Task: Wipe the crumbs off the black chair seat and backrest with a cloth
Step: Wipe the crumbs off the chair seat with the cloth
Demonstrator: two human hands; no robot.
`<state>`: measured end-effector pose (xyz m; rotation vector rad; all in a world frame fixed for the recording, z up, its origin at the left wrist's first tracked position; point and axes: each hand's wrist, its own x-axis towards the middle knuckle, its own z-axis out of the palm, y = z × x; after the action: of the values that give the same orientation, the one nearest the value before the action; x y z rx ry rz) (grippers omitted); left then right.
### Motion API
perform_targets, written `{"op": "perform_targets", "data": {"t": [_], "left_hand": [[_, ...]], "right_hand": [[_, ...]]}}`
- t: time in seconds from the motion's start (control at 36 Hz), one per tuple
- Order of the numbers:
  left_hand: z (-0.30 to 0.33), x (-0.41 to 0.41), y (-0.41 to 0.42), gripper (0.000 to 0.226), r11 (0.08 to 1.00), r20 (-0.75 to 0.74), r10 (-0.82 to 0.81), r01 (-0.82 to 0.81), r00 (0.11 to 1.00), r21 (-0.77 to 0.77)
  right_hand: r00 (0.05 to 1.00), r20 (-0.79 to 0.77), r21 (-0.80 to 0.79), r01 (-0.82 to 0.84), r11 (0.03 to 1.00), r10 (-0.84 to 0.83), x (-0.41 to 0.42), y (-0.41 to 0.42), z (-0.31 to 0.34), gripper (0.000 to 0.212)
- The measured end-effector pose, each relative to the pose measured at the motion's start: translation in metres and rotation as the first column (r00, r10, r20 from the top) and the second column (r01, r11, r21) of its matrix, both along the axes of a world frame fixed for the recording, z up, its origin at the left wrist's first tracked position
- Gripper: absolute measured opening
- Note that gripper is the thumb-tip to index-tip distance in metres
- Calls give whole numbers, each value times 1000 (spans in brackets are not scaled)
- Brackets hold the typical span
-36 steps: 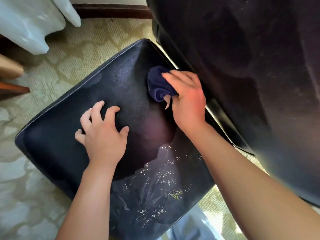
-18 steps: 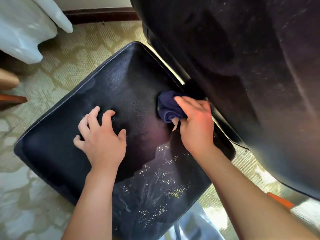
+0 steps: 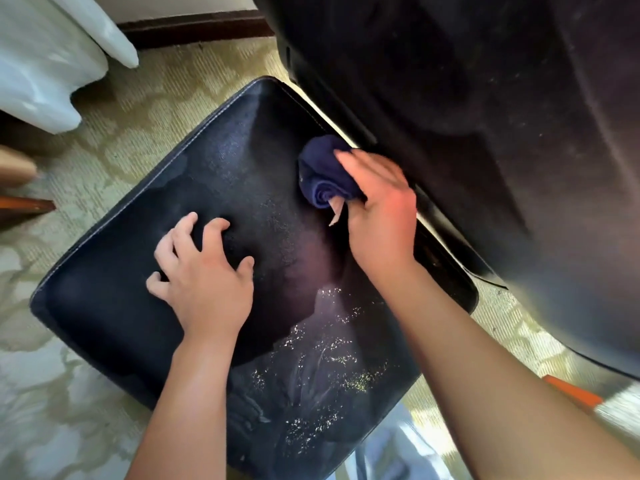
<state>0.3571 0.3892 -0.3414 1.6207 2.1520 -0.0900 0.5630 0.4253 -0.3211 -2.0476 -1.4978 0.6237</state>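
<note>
The right hand (image 3: 379, 206) is closing its grip around a bunched dark blue cloth (image 3: 323, 174), pressing it on the black padded leather chair seat (image 3: 114, 271) beside the black backrest (image 3: 485, 116). The left hand (image 3: 204, 275) is resting open, fingers spread, on the seat. Pale crumbs (image 3: 332, 362) are lying near the front edge.

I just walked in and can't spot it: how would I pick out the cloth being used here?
Start at the black chair seat filling the middle of the view. Near its back edge, below the backrest, the right hand presses a bunched dark blue cloth. It is the only soft, rolled thing on the seat.
</note>
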Motion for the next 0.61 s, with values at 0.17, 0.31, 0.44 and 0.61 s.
{"op": "perform_targets", "data": {"t": [0.17,0.31,0.44,0.61], "left_hand": [[0,-2,1,58,1000,13,1,-1,1000,-3],[0,-3,0,58,1000,13,-1,1,1000,-12],[2,-3,0,58,1000,18,-7,7,1000,-15],[3,-1,-2,57,1000,31,1,-1,1000,-9]], "right_hand": [[1000,24,22,18,1000,-19,-5,11,-4,59],[989,136,-67,-56,996,65,-2,4,-1,58],[980,103,-138,-155,978,170,1,-37,7,60],[931,-49,-165,-366,916,363,6,-84,19,55]]}}
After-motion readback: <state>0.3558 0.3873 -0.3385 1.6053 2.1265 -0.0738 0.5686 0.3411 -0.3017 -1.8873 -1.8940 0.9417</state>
